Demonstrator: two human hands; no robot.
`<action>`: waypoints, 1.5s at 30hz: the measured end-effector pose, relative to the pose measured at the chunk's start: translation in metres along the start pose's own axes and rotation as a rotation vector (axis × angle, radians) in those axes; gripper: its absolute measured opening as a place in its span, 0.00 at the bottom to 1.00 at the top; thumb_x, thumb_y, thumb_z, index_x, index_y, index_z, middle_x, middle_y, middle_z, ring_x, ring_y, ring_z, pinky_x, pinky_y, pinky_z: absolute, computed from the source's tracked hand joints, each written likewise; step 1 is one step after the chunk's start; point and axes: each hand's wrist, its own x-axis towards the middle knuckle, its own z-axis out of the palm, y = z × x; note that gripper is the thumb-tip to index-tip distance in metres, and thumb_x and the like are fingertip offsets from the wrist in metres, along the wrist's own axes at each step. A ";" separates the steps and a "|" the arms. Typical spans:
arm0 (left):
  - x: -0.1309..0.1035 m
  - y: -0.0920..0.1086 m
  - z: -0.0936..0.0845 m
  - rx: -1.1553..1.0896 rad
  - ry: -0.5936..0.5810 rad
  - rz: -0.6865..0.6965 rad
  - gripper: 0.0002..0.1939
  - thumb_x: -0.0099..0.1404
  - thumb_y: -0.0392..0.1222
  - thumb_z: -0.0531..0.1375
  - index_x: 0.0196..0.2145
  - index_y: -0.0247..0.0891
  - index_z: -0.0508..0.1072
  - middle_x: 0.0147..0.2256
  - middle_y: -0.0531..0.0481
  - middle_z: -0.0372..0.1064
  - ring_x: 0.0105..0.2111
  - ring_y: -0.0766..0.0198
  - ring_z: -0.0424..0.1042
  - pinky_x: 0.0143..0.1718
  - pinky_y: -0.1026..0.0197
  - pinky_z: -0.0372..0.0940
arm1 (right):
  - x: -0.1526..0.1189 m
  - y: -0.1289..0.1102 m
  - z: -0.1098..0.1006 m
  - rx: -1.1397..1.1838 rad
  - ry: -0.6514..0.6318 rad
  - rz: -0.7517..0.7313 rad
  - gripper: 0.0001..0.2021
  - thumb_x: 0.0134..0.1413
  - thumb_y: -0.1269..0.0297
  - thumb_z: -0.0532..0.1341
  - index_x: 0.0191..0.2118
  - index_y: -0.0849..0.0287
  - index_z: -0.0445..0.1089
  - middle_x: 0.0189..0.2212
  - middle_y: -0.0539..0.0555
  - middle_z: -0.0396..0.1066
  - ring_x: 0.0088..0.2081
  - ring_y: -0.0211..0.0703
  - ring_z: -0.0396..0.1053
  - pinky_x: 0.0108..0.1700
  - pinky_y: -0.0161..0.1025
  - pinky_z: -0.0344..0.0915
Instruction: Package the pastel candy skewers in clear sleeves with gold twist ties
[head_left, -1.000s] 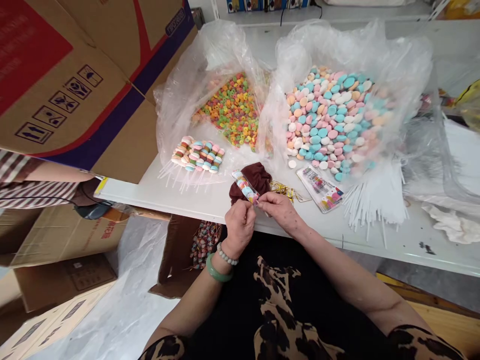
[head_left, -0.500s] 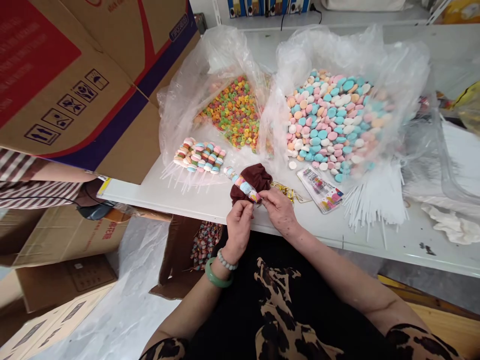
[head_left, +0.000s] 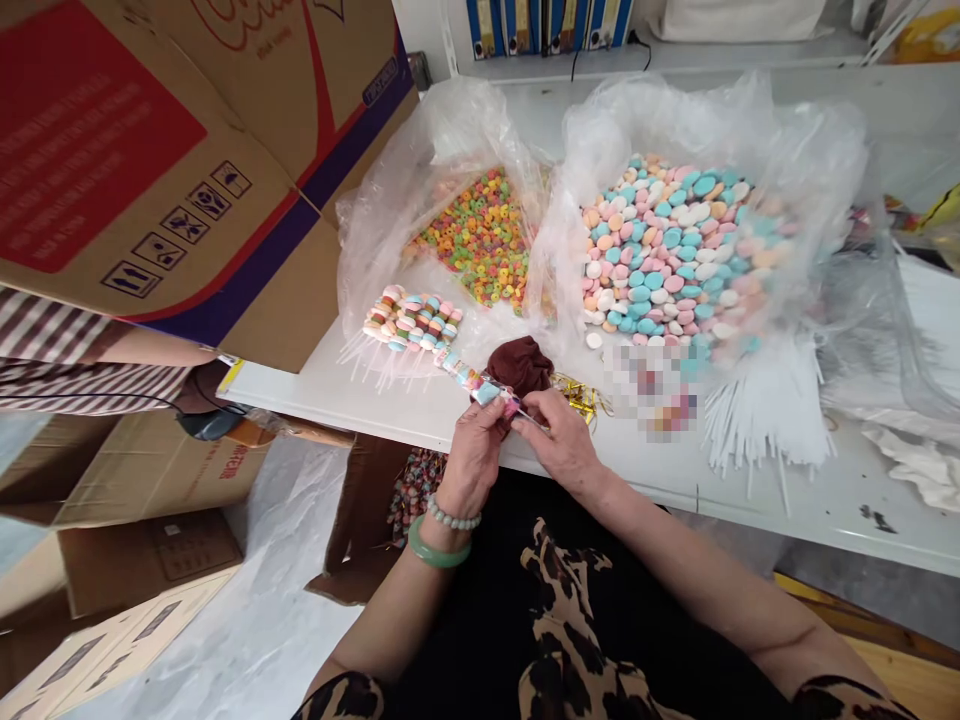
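Observation:
A wrapped candy skewer (head_left: 472,380) points up and left over the table's front edge. My left hand (head_left: 476,445), with a bead bracelet and a green bangle, pinches its lower end. My right hand (head_left: 559,435) closes on the stick end just beside it. Behind both hands lies a dark brown cloth (head_left: 521,364), with gold twist ties (head_left: 581,396) to its right. Several candy skewers (head_left: 412,320) rest at the left on the table. Open plastic bags hold ring candies (head_left: 487,235) and pastel candies (head_left: 667,250). White sticks (head_left: 765,415) are heaped at the right.
A big cardboard box (head_left: 247,130) stands at the left, with another person's arm (head_left: 150,346) below it. An open box of finished skewers (head_left: 360,510) sits below the table edge (head_left: 637,493). Crumpled white paper (head_left: 915,465) lies at the far right.
The skewer has shifted down and left, off the cloth, and shows more of its length. My left fingers now grip its wrapped lower end. The whole view has moved slightly.

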 end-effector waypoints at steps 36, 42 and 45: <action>0.005 0.007 0.004 -0.104 -0.194 -0.323 0.18 0.62 0.51 0.61 0.44 0.36 0.77 0.41 0.44 0.75 0.47 0.60 0.73 0.53 0.58 0.65 | -0.007 -0.013 0.008 -0.547 0.078 -0.483 0.11 0.63 0.72 0.54 0.46 0.57 0.71 0.47 0.61 0.73 0.48 0.49 0.65 0.48 0.48 0.58; -0.006 0.002 0.009 -0.068 -0.206 -0.331 0.16 0.60 0.51 0.64 0.43 0.41 0.77 0.44 0.46 0.74 0.47 0.60 0.72 0.50 0.58 0.66 | 0.008 -0.010 0.009 0.188 -0.031 0.088 0.08 0.58 0.65 0.57 0.29 0.57 0.69 0.31 0.55 0.70 0.37 0.45 0.65 0.43 0.44 0.62; -0.009 0.009 -0.001 0.053 -0.297 -0.212 0.16 0.55 0.51 0.67 0.40 0.42 0.78 0.51 0.45 0.71 0.53 0.57 0.68 0.54 0.56 0.63 | 0.009 -0.011 0.006 0.688 -0.230 0.455 0.08 0.54 0.63 0.58 0.27 0.58 0.65 0.24 0.50 0.65 0.26 0.38 0.61 0.32 0.38 0.63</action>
